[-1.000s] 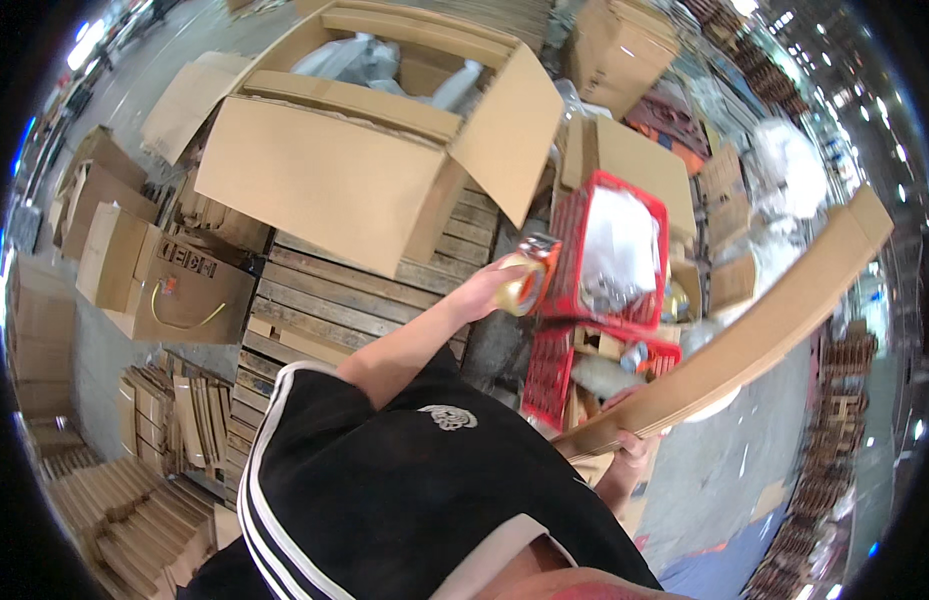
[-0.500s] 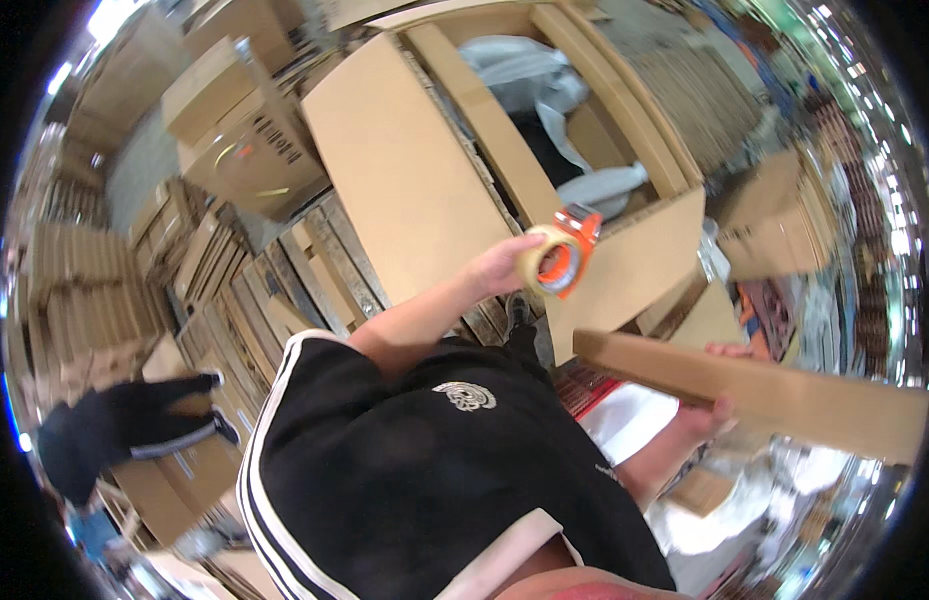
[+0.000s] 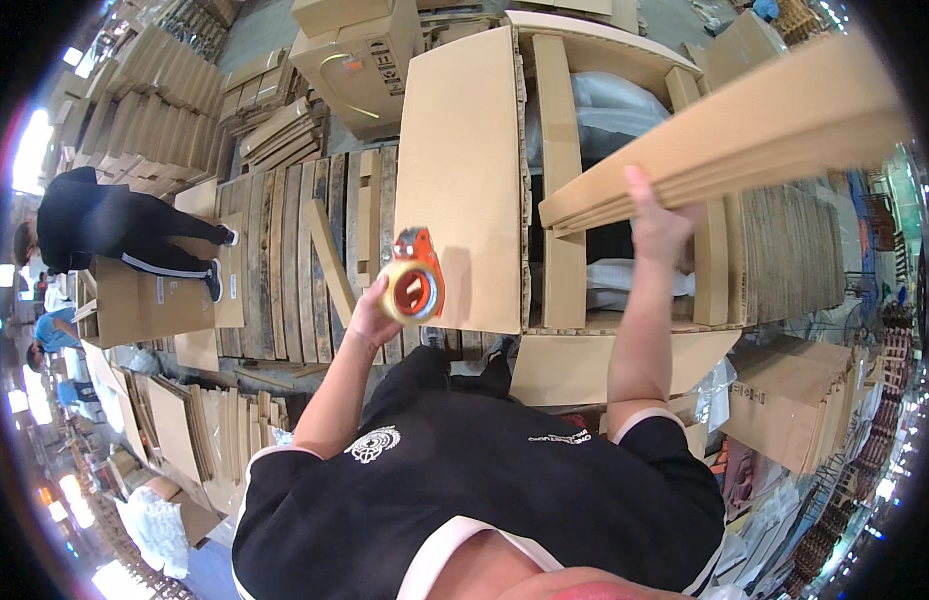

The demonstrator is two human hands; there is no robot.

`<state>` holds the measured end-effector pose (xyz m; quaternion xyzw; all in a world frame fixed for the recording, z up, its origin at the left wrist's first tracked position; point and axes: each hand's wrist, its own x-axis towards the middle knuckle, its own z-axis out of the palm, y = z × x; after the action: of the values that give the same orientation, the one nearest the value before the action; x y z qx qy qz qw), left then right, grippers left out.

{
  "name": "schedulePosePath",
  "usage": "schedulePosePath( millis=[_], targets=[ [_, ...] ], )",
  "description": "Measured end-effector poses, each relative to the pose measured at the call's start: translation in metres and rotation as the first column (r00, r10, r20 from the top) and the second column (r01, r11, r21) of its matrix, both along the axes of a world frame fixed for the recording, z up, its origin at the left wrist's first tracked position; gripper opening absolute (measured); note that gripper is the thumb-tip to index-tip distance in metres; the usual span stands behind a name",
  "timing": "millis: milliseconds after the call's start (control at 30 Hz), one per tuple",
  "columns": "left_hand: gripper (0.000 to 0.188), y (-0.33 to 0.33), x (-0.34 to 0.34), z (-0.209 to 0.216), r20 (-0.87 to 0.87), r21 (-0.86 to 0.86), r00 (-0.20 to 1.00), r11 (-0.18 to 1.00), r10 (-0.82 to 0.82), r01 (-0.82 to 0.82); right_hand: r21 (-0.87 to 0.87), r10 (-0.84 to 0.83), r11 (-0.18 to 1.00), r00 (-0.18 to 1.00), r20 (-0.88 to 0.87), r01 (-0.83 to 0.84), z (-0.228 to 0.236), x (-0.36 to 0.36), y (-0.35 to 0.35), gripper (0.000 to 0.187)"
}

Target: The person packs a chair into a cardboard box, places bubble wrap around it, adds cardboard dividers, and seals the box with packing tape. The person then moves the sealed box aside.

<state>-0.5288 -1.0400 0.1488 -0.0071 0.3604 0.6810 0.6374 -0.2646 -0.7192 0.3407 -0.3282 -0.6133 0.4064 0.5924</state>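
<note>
At the person's left side, the left hand (image 3: 372, 318) grasps a tape dispenser (image 3: 430, 262), fingers and thumb closed on the edge of its pale roll (image 3: 390, 296), the orange body reaching beyond the grip. Just right of that grip is a broad cardboard flap (image 3: 459, 150); to its left, a slatted wooden pallet (image 3: 280, 270). Farther right, the right hand (image 3: 661, 228) is clasped around a stack of long cardboard strips (image 3: 734, 125), some fingers hidden. Beneath this second grip, an open carton (image 3: 557, 170) holds grey wrapping (image 3: 619, 103).
</note>
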Motion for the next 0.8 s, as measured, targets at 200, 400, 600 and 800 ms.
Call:
schedulePosePath(
  millis=[200,400,600,800],
  targets=[
    [0.086,-0.036,0.021,-0.014,0.08,0.005,0.994,0.997,-0.073,0.073,0.094,-0.013,0.996,1.0,0.019,0.011,-0.08,-0.011,0.011,0.092],
    [0.076,-0.02,0.012,-0.041,0.064,0.023,0.973,0.975,-0.224,0.223,0.059,-0.062,0.997,0.991,0.12,0.055,-0.067,-0.004,-0.006,0.09],
    [0.062,0.003,-0.01,-0.053,-0.019,-0.008,0.979,0.98,-0.201,0.201,0.117,-0.399,0.912,0.916,0.033,0.393,-0.022,0.002,-0.029,0.081],
    [0.049,0.03,-0.03,-0.082,0.036,-0.031,0.955,0.955,-0.294,0.295,-0.376,-0.503,0.814,0.861,-0.078,0.442,-0.004,0.051,-0.023,0.071]
  ],
)
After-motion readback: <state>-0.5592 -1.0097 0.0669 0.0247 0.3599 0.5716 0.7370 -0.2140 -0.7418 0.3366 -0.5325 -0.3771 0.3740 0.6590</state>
